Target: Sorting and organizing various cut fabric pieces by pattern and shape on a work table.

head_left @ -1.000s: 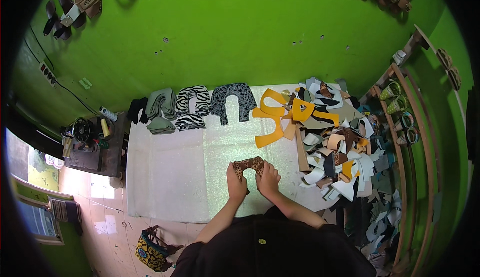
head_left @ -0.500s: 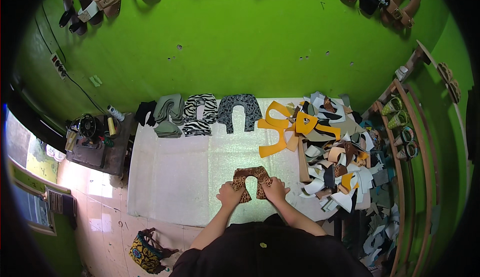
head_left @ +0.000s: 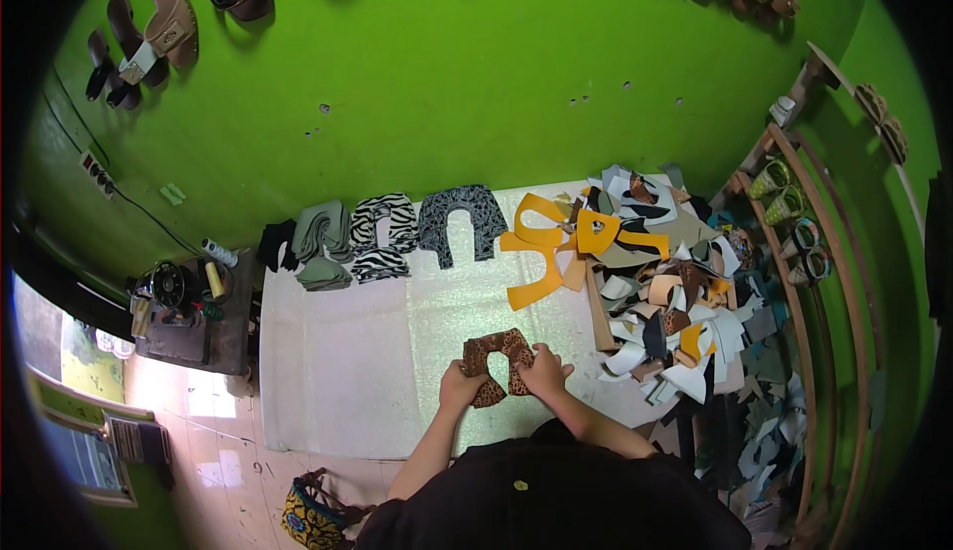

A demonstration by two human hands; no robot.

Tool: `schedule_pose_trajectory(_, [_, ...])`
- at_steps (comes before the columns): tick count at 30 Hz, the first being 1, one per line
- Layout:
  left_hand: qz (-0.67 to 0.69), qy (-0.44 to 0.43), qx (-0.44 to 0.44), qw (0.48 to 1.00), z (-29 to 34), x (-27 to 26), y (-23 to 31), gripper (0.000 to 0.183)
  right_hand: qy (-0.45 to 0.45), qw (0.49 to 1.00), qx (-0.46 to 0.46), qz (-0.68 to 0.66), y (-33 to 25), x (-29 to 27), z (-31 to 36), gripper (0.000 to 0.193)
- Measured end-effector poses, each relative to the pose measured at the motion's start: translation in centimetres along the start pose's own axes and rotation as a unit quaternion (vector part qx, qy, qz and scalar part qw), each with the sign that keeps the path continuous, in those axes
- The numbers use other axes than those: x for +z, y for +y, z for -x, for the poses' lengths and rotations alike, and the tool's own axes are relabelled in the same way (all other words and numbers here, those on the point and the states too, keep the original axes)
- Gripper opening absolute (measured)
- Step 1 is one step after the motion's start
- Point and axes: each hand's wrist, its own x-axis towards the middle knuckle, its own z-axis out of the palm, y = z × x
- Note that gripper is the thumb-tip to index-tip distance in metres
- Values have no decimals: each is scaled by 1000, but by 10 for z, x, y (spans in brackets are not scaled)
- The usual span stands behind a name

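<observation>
My left hand (head_left: 460, 388) is closed on the left leg of a U-shaped leopard-print piece (head_left: 488, 342), brown with dark spots. My right hand (head_left: 542, 372) grips its other leg, thumb on top. The curve of the U faces the far side, and the piece sits just over the near part of the white table (head_left: 338, 371). Whether it is one layer or several, I cannot tell. Beyond it, along the wall, lies a dark patterned U-shaped piece (head_left: 433, 222), beside zebra-print pieces (head_left: 369, 268) and grey-green pieces (head_left: 323, 227).
Yellow cut-outs (head_left: 531, 240) lie at the back right, against a heap of mixed scraps (head_left: 685, 322). A wooden rack (head_left: 809, 252) with sandals stands to the right. At left is a dark machine stand (head_left: 204, 337) with thread spools. A patterned bag (head_left: 308, 520) rests on the floor.
The view has shifted and tilted slightly. Both hands still hold the leopard-print piece, which is now turned a little, and the fingers of my right hand have changed position on it.
</observation>
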Motion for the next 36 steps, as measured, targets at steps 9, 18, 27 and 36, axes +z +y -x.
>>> schedule_pose_trajectory(9, [-37, 4, 9, 999, 3, 4, 6, 52, -14, 999, -27, 23, 2, 3, 4, 44])
schedule_pose_trajectory(18, [82, 89, 23, 992, -49, -41, 2, 70, -13, 993, -119, 0, -48, 9, -46, 42])
schedule_pose_trajectory(27, [54, 160, 29, 985, -110, -81, 20, 69, 3, 992, -125, 10, -122, 21, -94, 44])
schedule_pose_trajectory(36, [-133, 253, 268, 920, -100, -79, 26, 49, 140, 929, -334, 80, -110, 36, -70, 45])
